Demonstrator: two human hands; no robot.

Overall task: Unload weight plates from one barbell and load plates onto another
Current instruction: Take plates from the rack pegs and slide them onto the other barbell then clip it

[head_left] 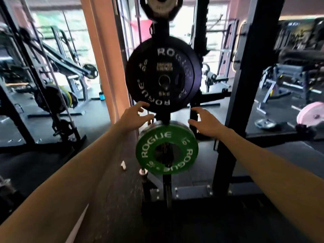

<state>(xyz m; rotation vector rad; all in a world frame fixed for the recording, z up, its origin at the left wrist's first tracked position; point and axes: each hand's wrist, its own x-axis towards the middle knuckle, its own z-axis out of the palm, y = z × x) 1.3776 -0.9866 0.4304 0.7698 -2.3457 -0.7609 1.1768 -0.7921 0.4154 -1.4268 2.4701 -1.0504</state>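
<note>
Both arms are out in front, reaching for the rack point(233, 106). The left hand point(134, 114) is spread, fingers loose and straight, fingertips just at the lower edge of the black plate point(157, 74); whether they touch it the blur hides. The right hand point(205, 122) is spread too, fingers relaxed and holding nothing, just beside the upper right rim of the green plate point(166, 149).

Both plates hang on pegs from the post point(166, 179), black above, green below, faces toward the camera, which keeps them off the floor and ready to slide straight off. The black one is broad, matte and rubbery-looking, a flat disc with white "ROGUE" lettering and what reads as a 5 kg mark near its steel-ringed hole; a second dark plate sits behind it. The green one is smaller, glossier, thick-edged, marked 10, with more discs stacked behind. Another plate point(161, 4) hangs at the top edge of the post.

Hands on either side, palms inward: my read is a two-handed grab, probably the green plate, though the left sits nearer the black. Expect a straight pull along the peg so the hole doesn't bind. No barbell sleeve can be picked out with certainty here. A pink plate point(310, 115) lies on the floor at far right.
</note>
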